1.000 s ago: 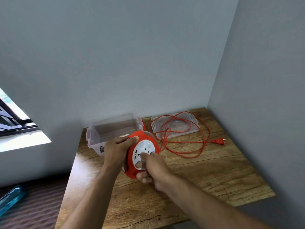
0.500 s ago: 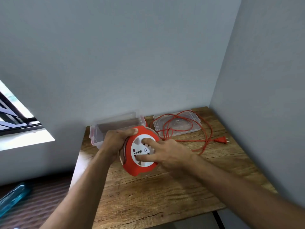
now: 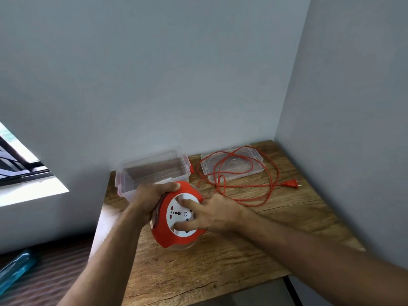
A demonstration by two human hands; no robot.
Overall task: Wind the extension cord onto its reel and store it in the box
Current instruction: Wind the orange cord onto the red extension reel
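Both hands are working the reel (image 3: pixel 176 217) above the bench (image 3: pixel 220 261): the left hand (image 3: pixel 148 199) is clamping its rim, the right hand (image 3: pixel 212 213) is pressing fingers into the white hub. Loose cord (image 3: pixel 254 195) is trailing toward two o'clock, across the lid (image 3: pixel 256 171). The open box (image 3: pixel 152 171) is sitting at eleven o'clock, just beside the reel.

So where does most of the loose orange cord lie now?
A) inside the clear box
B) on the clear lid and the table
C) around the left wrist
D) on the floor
B: the orange cord loops over the clear lid and onto the wooden table.
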